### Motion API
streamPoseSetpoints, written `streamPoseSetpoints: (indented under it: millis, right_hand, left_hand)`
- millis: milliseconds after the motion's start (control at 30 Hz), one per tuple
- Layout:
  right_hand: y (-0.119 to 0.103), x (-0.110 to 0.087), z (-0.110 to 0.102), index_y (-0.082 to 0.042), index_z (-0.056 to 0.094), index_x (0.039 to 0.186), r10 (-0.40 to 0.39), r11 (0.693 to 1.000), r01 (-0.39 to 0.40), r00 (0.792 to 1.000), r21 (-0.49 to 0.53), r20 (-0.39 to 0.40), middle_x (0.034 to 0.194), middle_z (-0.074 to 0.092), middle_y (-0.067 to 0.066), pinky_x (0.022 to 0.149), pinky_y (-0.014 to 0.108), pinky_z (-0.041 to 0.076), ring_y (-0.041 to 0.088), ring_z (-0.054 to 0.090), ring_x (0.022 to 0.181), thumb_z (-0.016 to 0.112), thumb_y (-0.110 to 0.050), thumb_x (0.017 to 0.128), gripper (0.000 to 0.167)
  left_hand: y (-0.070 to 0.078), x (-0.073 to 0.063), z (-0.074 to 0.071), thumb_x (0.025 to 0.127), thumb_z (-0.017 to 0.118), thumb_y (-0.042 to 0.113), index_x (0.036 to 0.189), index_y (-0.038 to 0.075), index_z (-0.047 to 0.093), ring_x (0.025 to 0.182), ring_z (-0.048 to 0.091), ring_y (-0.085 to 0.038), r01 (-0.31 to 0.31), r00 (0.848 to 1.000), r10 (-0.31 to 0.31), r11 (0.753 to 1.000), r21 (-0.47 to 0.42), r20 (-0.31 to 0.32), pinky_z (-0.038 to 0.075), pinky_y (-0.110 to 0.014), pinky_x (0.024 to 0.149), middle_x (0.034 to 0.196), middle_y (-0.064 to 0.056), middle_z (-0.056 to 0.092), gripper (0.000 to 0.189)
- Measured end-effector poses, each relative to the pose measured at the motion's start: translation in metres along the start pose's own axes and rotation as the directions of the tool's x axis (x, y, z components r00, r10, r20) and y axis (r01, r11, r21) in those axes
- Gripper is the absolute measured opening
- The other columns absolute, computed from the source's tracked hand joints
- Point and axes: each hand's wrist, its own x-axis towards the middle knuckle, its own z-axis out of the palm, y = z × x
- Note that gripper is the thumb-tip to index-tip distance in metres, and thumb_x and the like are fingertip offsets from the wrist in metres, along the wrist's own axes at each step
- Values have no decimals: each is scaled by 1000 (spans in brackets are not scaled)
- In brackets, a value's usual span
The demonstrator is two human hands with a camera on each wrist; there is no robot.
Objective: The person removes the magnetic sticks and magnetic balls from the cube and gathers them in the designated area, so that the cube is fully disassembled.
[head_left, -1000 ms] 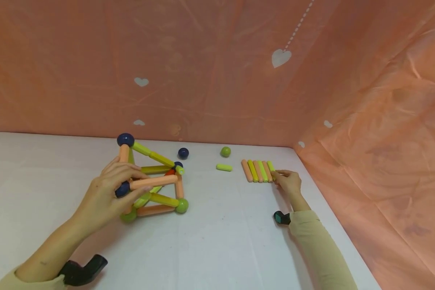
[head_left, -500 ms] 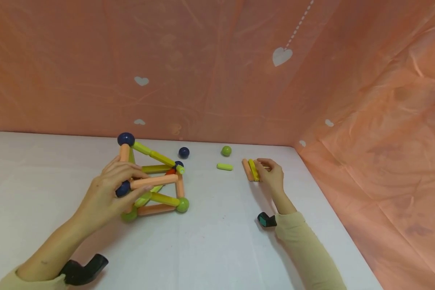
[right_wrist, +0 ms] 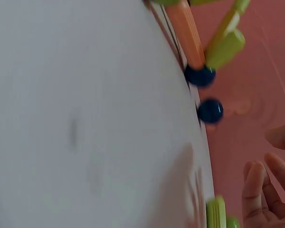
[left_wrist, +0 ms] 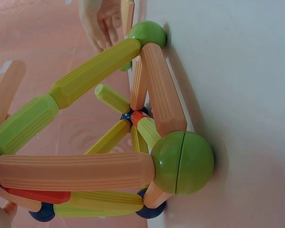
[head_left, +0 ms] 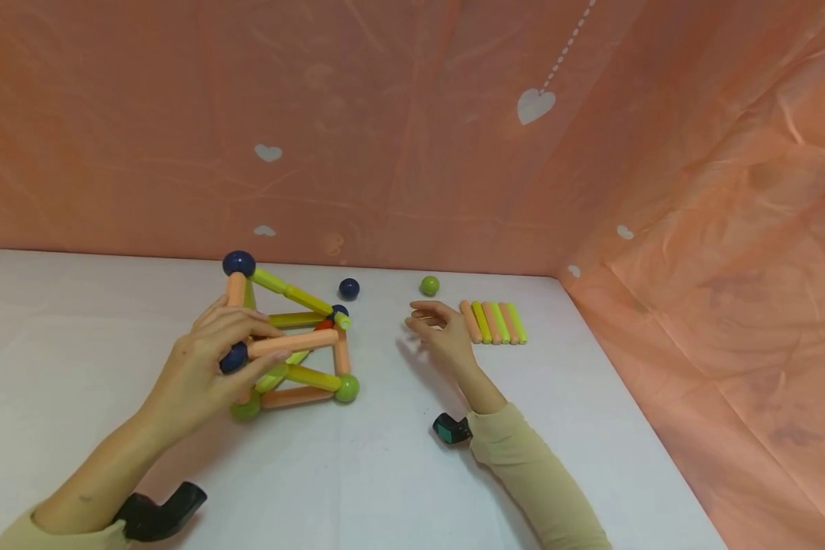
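Note:
On the left stands a frame of magnetic rods and balls. My left hand [head_left: 213,359] pinches a peach magnetic rod [head_left: 294,344] between thumb and fingers, beside a dark blue ball [head_left: 234,357] at the frame's near upper corner. Green balls [left_wrist: 182,162] and peach rods [left_wrist: 164,90] form its base in the left wrist view. My right hand [head_left: 445,336] hovers over the middle of the table, fingers loosely bent and holding nothing. Near it, in the right wrist view, lie a short green rod [right_wrist: 216,213] and a green ball [right_wrist: 232,222]; in the head view the hand hides that rod.
A row of several peach, yellow and green rods [head_left: 495,322] lies right of my right hand. Farther back rest a loose dark blue ball [head_left: 349,289] and a loose green ball [head_left: 429,286]. A peach cloth [head_left: 399,137] hangs behind the white table [head_left: 385,473].
My right hand has swept left from the right end of the rod row to the middle of the table. The left hand and the frame stay where they were.

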Motion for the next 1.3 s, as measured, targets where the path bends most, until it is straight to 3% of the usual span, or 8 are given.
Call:
streamPoseSetpoints:
  millis: [233,367,533,700,900,1300]
  right_hand:
    - [-13,-2,28,4,60,123,-37,998,28,988,55,153,115,63,23,67,24,52,25,62,96,70,-5,85,40]
    - [-13,1,45,0,58,128,-62,998,52,964,46,259,123,60,19,75,25,53,27,61,106,69,-7,86,43]
    - [-15,3,61,-8,58,130,-52,999,44,937,31,344,129,57,12,73,26,53,25,63,106,69,-8,88,43]
    - [-14,4,71,-7,62,125,-84,996,67,945,64,316,123,58,13,70,24,53,22,64,99,67,-3,88,38]
    - [-16,8,76,-4,63,123,-131,991,131,955,17,267,120,61,14,74,24,55,25,60,106,63,-9,92,31]
    - [-19,16,77,2,60,114,-28,998,37,984,-50,174,106,66,19,71,23,51,22,63,88,47,-14,102,24]
  left_hand:
    - [0,0,0,72,82,4,92,8,69,100,55,-11,0,1000,0,1000,-1,1,20,-35,118,93,-1,68,24]
    - [0,0,-1,72,82,4,92,8,69,100,55,-13,-3,1000,3,1000,-3,-1,20,-36,118,93,-2,68,24]
    - [0,-1,0,71,82,3,93,7,69,100,55,-14,-9,1000,9,1000,-2,1,20,-39,118,92,-2,68,26]
    - [0,-1,1,73,81,4,93,7,69,100,55,-15,2,1000,-2,1000,3,8,20,-40,118,93,-2,67,24]
    - [1,0,0,72,81,4,93,7,69,100,55,-17,15,1000,-15,1000,14,13,19,-41,118,93,-3,67,25]
    - [1,0,-1,71,82,3,93,8,69,101,54,-14,6,1000,-6,1000,4,8,21,-41,117,94,-2,67,26]
